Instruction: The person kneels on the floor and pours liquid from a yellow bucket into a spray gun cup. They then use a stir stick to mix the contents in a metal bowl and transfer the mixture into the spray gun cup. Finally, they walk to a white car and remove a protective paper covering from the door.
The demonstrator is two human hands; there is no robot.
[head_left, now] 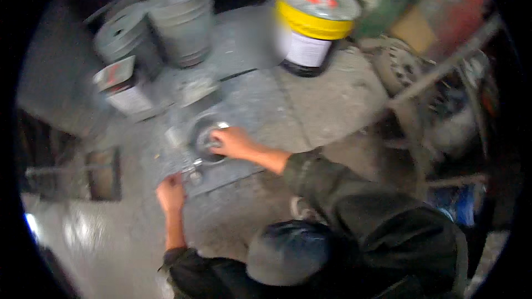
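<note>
My right hand reaches from the right over a round, dark-rimmed dish. Its fingers are bent together at the dish, and what they grip is hidden and blurred. Lower left, my left hand is closed, fingertips close to a small shiny metal fitting. Whether the fingers touch that fitting I cannot tell. A pale, blurred object lies just left of the dish. Dark green sleeves cover both forearms.
Behind the dish are a rectangular can, two grey metal drums and a pale flat object. A yellow-banded drum stands at the far right on the concrete slab. A metal bar slants past clutter on the right.
</note>
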